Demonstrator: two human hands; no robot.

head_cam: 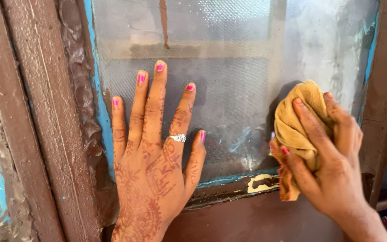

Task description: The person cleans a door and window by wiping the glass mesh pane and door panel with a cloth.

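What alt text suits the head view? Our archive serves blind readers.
A right hand presses a crumpled yellow cloth against a smeared glass pane in a brown wooden frame, while the left hand lies flat on the glass.

Left hand (151, 175): henna patterns, silver ring (178, 138), pink nail polish.

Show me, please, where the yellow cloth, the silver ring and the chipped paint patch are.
yellow cloth (297, 123): head view, on its bunched upper fold.
silver ring (178, 138): head view, on its top.
chipped paint patch (260, 183): head view, on its pale middle.
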